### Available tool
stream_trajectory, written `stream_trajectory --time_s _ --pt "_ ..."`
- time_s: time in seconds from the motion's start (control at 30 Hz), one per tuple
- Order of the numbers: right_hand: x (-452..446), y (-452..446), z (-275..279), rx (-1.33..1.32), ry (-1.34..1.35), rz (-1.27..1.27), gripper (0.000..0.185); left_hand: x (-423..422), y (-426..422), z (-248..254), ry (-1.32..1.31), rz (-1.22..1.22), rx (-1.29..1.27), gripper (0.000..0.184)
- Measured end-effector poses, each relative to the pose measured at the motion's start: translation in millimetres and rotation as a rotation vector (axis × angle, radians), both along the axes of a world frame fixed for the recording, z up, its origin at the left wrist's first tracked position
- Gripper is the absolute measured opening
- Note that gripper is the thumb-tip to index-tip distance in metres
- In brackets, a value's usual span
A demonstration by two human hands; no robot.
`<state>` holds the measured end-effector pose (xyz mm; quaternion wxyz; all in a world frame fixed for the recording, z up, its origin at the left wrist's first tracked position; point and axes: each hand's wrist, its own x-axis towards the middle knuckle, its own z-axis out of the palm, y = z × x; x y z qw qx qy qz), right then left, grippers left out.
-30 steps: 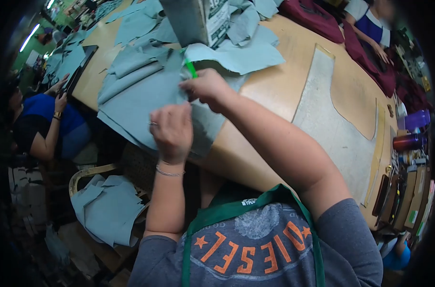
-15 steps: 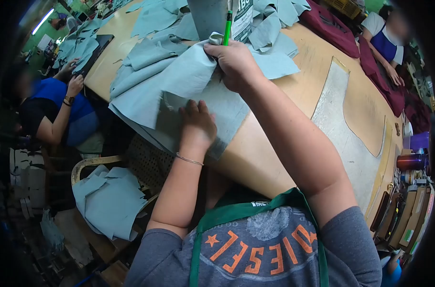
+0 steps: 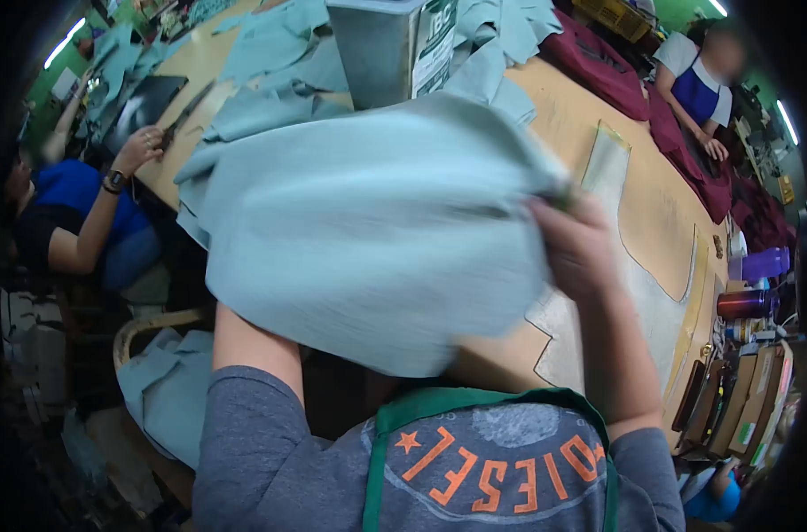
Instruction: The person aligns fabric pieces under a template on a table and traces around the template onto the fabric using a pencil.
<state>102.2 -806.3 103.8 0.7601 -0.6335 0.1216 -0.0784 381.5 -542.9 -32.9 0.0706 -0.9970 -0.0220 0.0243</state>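
Observation:
A large light blue-green sheet [image 3: 368, 230], blurred by motion, is lifted off the table's near edge and spreads in front of my body. My right hand [image 3: 576, 239] pinches its right edge. The sheet hides my left hand; only part of that forearm shows below it. Further pieces of the same material [image 3: 270, 111] lie behind the sheet, beside a grey metal container [image 3: 377, 53] with a printed label. A flat grey pattern-shaped piece [image 3: 630, 257] lies on the table to the right, partly behind my right forearm.
A co-worker [image 3: 84, 213] sits at the left, one hand near a dark tool. Another person [image 3: 701, 84] is at the back right by dark red material [image 3: 599, 66]. A chair [image 3: 133, 341] at lower left holds blue-green pieces. Boxes [image 3: 758, 399] and a purple container [image 3: 764, 263] line the right.
My right hand has moved right and toward me, pulling the sheet up and across. My left hand has gone out of sight beneath it. The green pen seen earlier is no longer clearly visible.

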Motion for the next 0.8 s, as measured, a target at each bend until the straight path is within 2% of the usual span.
stream_trajectory --time_s 0.07,0.1,0.13,0.2,0.23,0.27,0.33,0.4,0.47,0.53,0.6,0.63,0.67,0.77,0.8 --pt "-70 -53 6 0.051 -0.041 -0.22 0.029 -2 -15 9 -0.035 0.014 0.052 0.06" --pt "-110 -86 -1 -0.098 -0.117 -0.313 0.032 0 -21 11 -0.032 0.024 0.029 0.062" --pt "-144 -106 -4 -0.076 -0.204 -0.488 0.032 4 -25 10 -0.015 0.036 -0.021 0.064" --pt "-240 -166 -20 0.095 -0.193 -0.78 0.033 38 -18 -11 0.059 0.056 -0.273 0.084" --pt "-287 -186 -32 0.074 -0.118 -0.809 0.033 27 -21 -4 0.035 0.036 -0.3 0.083" --pt "-331 -202 -49 0.058 -0.052 -0.844 0.034 64 -3 -38 0.014 -0.028 -0.272 0.084" --pt "-415 -238 -92 -0.115 0.397 -0.986 0.032 80 4 -48 0.05 -0.017 -0.24 0.084" --pt "-389 -191 -100 -0.267 0.552 -1.018 0.029 35 -11 -6 0.065 0.017 -0.25 0.078" --pt "-402 -184 -119 -0.348 0.608 -1.085 0.031 59 13 -30 0.057 -0.057 -0.174 0.07" --pt "-416 -179 -137 -0.393 0.68 -1.095 0.033 21 6 -13 -0.074 -0.109 -0.16 0.066" --pt "-432 -174 -137 -0.416 0.76 -1.06 0.033 18 23 -27 -0.101 -0.273 -0.069 0.064" --pt "-423 -160 -123 -0.351 0.745 -1.084 0.034 -18 17 -16 -0.263 -0.385 -0.197 0.056" --pt "-435 -163 -136 -0.377 0.682 -1.081 0.033 -70 -9 -2 -0.421 -0.502 -0.326 0.048" --pt "-436 -146 -139 -0.473 0.727 -1.026 0.033 -194 -91 37 -0.391 -0.894 -0.724 0.026" --pt "-437 -145 -144 -0.511 0.722 -1.006 0.034 -222 -119 44 -0.234 -0.941 -0.856 0.028"
